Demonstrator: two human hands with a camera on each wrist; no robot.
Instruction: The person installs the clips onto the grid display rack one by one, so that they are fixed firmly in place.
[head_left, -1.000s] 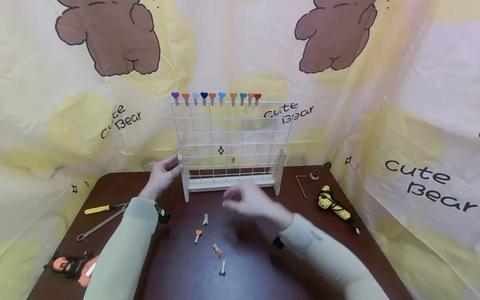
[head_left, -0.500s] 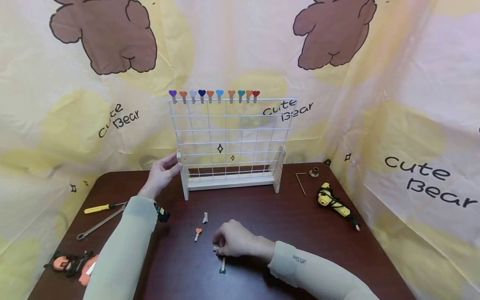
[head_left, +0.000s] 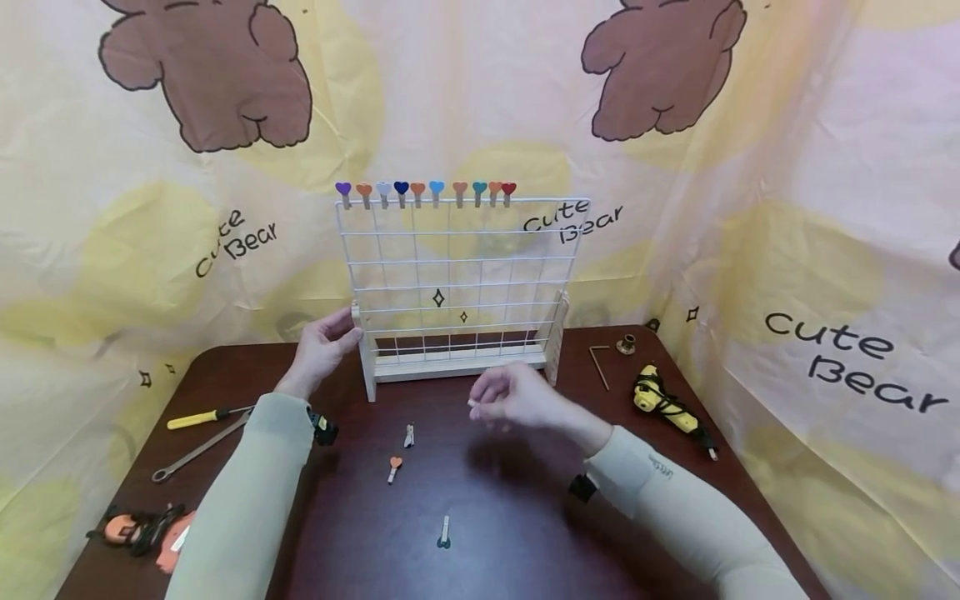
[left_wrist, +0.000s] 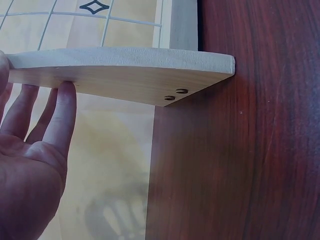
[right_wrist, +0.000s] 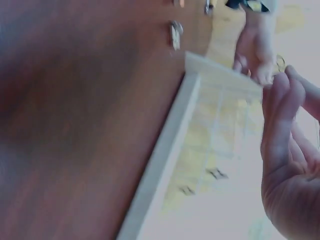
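Note:
A white wire grid rack (head_left: 450, 287) with wooden side posts stands at the back of the table. My left hand (head_left: 318, 354) holds its left wooden post (left_wrist: 125, 77), fingers against the outer face in the left wrist view. Over the table in front of the rack, my right hand (head_left: 517, 398) pinches a small clothespin (head_left: 472, 403), mostly hidden by the fingers. On the table lie an orange heart clothespin (head_left: 394, 469), a dark green heart clothespin (head_left: 444, 532) and another clothespin (head_left: 408, 435) lying nearer the rack. Several heart clothespins (head_left: 437, 192) line the grid's top wire.
At left are a yellow-handled tool (head_left: 193, 418), a wrench (head_left: 198, 446) and an orange corded tool (head_left: 150, 533). To the right lie a hex key (head_left: 600, 367), a brass fitting (head_left: 626, 343) and a yellow corded tool (head_left: 671, 408). A bear-print curtain (head_left: 825, 208) surrounds the table.
My right hand came down to the table, picked up the orange heart clothespin there and rose back toward the rack. My left hand stays on the post.

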